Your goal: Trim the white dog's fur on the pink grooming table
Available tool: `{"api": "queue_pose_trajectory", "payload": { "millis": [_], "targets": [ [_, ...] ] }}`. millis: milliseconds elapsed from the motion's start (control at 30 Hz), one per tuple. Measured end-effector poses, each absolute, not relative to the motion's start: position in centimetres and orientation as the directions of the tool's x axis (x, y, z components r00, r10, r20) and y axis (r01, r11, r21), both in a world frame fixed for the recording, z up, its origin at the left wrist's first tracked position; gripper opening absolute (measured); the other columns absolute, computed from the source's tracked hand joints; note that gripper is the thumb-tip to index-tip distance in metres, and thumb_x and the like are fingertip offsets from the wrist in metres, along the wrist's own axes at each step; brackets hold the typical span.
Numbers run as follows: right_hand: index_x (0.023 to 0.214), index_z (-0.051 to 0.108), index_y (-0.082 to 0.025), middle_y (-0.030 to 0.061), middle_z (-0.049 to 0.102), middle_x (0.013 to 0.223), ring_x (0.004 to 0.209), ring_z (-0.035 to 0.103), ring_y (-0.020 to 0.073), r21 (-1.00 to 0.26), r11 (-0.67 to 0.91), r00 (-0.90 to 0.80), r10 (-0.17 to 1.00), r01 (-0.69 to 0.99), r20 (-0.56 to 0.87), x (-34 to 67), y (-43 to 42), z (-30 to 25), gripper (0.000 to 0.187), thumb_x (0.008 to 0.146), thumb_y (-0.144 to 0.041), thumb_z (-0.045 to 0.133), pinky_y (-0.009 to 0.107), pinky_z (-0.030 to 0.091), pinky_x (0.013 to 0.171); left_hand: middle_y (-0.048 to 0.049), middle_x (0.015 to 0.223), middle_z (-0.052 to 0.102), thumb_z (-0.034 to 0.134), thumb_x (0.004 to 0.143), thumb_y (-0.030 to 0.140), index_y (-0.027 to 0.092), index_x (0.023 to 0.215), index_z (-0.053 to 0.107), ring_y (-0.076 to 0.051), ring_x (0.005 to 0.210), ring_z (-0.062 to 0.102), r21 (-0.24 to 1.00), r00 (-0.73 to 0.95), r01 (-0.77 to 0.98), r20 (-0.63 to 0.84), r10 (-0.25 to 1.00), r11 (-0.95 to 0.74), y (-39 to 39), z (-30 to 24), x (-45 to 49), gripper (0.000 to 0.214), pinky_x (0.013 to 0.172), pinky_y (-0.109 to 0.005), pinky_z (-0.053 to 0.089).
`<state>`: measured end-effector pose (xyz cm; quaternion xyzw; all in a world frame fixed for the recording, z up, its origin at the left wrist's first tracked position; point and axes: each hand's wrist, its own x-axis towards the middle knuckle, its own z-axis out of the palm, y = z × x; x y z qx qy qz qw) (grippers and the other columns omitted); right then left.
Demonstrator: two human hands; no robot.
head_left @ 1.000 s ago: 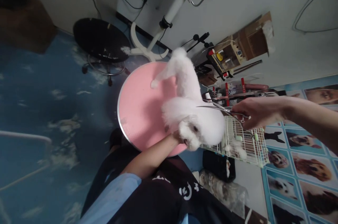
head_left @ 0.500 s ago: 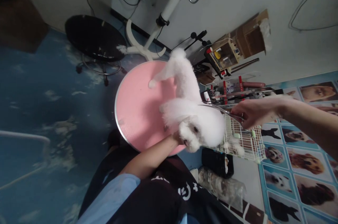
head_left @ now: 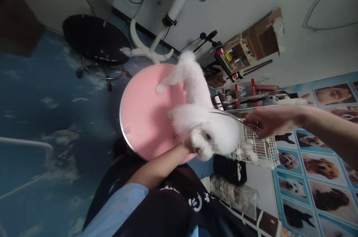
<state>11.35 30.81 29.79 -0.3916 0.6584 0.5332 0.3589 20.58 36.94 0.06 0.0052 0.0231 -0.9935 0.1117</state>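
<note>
A fluffy white dog (head_left: 195,84) stands on a round pink grooming table (head_left: 140,106), its rounded head (head_left: 220,132) toward me. My left hand (head_left: 189,147) is at the dog's chin and holds it; the fingers are mostly hidden behind the muzzle and fur. From the right, my right hand (head_left: 264,121) grips a pair of long metal scissors (head_left: 240,119) by the handles. Their thin blades lie along the fur at the top of the dog's head, tips pointing toward its back.
Beyond the table are a black round stool (head_left: 95,39) and a white stand (head_left: 175,6) on a curved base. A wire cage (head_left: 263,155) with something white and fluffy inside stands at the right. Dog pictures (head_left: 324,166) cover the right wall.
The view has shifted slightly. The scissors stay at the dog's head, with their blades at a slightly different angle. My left hand keeps its place at the chin.
</note>
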Motion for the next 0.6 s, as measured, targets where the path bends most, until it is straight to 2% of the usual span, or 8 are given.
{"api": "queue_pose_trajectory", "payload": {
  "millis": [133,200,333,433,600],
  "targets": [
    [0.075,0.053,-0.020,-0.0047,0.053,0.066,0.061,0.044,0.0109,0.427,0.072,-0.433,-0.176,-0.902,-0.884,12.1,30.9,29.9,0.018,0.070,-0.002,0.055,0.028,0.026,0.058,-0.0049,0.073,0.071,0.050,0.084,0.004,0.007,0.080,0.067,-0.016,0.070,0.066,-0.023,-0.963,0.266,0.036,-0.267,-0.964,37.2,-0.2,20.3,0.017,0.079,-0.028,0.049],
    [0.073,0.054,-0.019,-0.0046,0.054,0.065,0.060,0.044,0.0103,0.437,0.062,-0.440,-0.193,-0.898,-0.877,12.2,31.0,30.0,0.021,0.070,0.001,0.052,0.028,0.026,0.059,-0.0049,0.073,0.072,0.048,0.085,0.004,0.007,0.081,0.067,-0.015,0.069,0.066,-0.046,-0.971,0.232,0.045,-0.234,-0.972,37.2,-0.3,20.3,0.019,0.078,-0.028,0.049],
    [0.075,0.056,-0.019,-0.0050,0.055,0.065,0.058,0.043,0.0100,0.437,0.059,-0.439,-0.218,-0.897,-0.872,12.2,31.2,30.1,0.018,0.069,-0.003,0.059,0.028,0.024,0.056,-0.0039,0.071,0.071,0.039,0.093,0.011,0.007,0.088,0.069,-0.017,0.072,0.070,-0.128,-0.992,0.113,0.039,-0.119,-0.985,36.9,0.1,20.3,0.031,0.079,-0.030,0.050],
    [0.073,0.056,-0.019,-0.0041,0.057,0.065,0.058,0.046,0.0099,0.449,0.022,-0.441,-0.243,-0.893,-0.864,12.2,31.4,30.2,0.022,0.069,0.003,0.054,0.027,0.026,0.057,-0.0028,0.069,0.069,0.034,0.098,0.015,0.007,0.094,0.070,-0.017,0.074,0.070,-0.168,-0.992,0.093,0.074,-0.106,-0.981,36.6,0.7,20.5,0.038,0.081,-0.030,0.050],
    [0.076,0.056,-0.020,-0.0030,0.059,0.070,0.060,0.047,0.0114,0.463,0.022,-0.454,-0.241,-0.886,-0.858,12.7,31.6,30.1,0.017,0.070,-0.007,0.064,0.027,0.029,0.057,-0.0035,0.065,0.067,0.028,0.097,0.014,0.004,0.094,0.070,-0.019,0.079,0.072,-0.118,-0.997,0.065,0.027,-0.068,-0.991,36.6,0.7,20.4,0.043,0.082,-0.033,0.051]
  ]
}}
